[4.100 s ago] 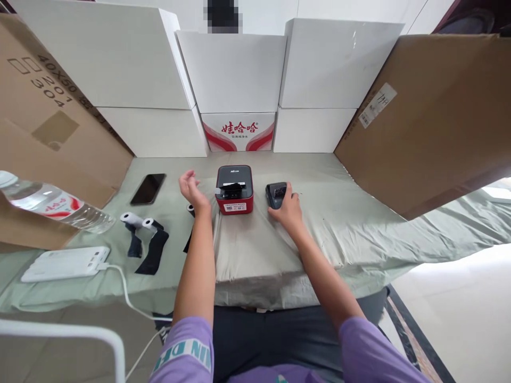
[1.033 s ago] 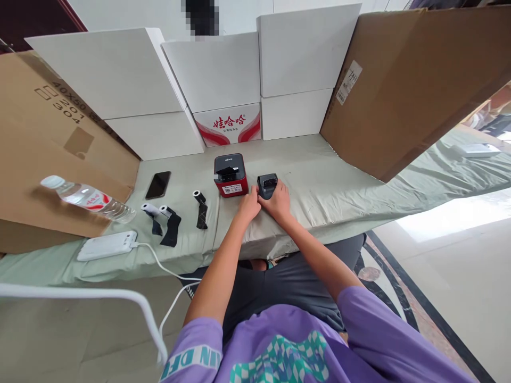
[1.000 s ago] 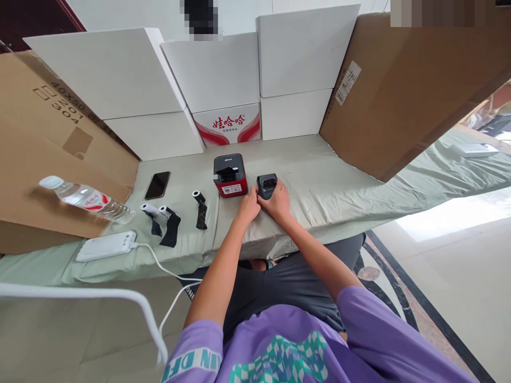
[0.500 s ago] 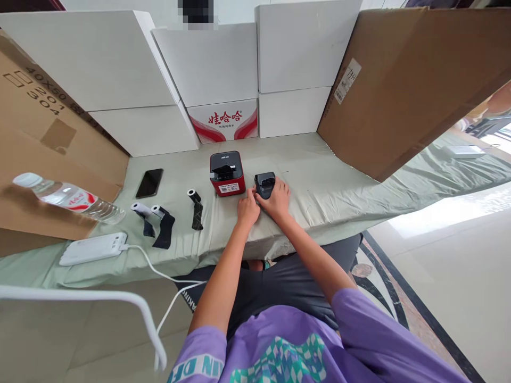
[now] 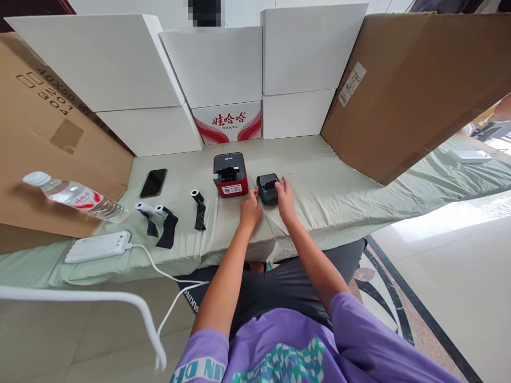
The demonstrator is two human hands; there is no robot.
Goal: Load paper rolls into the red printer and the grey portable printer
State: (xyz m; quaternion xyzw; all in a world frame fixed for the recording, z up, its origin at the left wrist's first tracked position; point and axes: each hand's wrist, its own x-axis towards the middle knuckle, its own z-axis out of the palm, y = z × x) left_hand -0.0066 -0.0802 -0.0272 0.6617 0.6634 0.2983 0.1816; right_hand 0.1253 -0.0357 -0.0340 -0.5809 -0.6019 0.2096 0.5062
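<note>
Both my arms reach forward over the green cloth [image 5: 319, 197]: my right hand [image 5: 285, 194] lies curled on the small black device [image 5: 266, 187] beside the red printer [image 5: 230, 174], my left hand [image 5: 250, 209] loosely open, fingertips touching the device's near left edge.

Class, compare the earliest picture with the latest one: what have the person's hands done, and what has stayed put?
The left hand has crossed from left of the red printer to beside the small black device. The right hand stays on that device. Printer, phone, paper rolls and bottle unmoved.
</note>
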